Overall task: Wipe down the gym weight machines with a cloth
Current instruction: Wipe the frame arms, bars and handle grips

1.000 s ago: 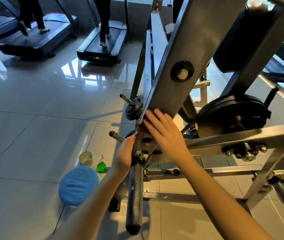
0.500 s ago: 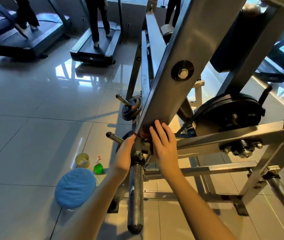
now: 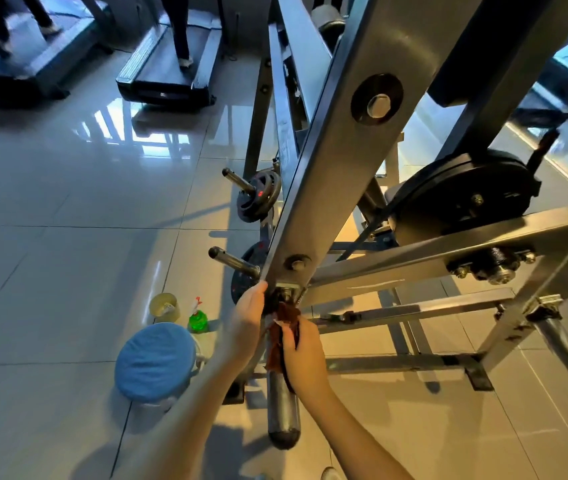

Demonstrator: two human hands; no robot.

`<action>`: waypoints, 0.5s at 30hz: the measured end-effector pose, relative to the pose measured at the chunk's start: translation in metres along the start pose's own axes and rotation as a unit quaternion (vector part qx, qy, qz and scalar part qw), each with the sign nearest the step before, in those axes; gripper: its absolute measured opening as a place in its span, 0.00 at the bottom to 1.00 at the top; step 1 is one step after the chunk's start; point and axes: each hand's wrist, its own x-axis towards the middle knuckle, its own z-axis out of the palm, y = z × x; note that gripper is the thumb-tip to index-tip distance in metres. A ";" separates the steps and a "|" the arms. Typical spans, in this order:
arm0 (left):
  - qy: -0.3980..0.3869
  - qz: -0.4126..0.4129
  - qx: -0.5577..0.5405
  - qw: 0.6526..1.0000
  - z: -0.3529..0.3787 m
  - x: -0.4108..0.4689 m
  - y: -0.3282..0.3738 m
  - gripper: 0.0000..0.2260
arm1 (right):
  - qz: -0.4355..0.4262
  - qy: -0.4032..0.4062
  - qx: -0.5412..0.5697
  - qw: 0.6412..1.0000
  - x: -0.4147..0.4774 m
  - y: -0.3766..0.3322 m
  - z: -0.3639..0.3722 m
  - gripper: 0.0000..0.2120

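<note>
I am looking down at my two bare hands, which are working at the foot of the slanted brushed-steel beam [image 3: 341, 174] of the weight machine. My right hand [image 3: 301, 355] is clutching the dark red-brown cloth [image 3: 284, 318]. Its fingers are curling round both the cloth and the thick grey steel peg [image 3: 282, 410] that is sticking out below the bolted joint. The cloth is lying bunched between my hands, touching the top of the peg just under the joint, with a strip trailing down along the peg beside my right palm. My left hand [image 3: 246, 323] is resting against the left side of the joint, thumb reaching up to the beam's lower edge. Its fingers are hiding behind the metal, so I cannot tell whether it is gripping. To the left, a round blue padded stool [image 3: 156, 362], a small green spray bottle [image 3: 197, 321] and a yellowish round container [image 3: 164, 306] are sitting on the glossy tiled floor [image 3: 50, 271].
</note>
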 end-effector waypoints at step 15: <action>0.033 -0.169 -0.068 0.983 0.003 0.008 -0.046 0.23 | 0.049 -0.009 -0.165 0.985 -0.020 -0.016 0.001 0.15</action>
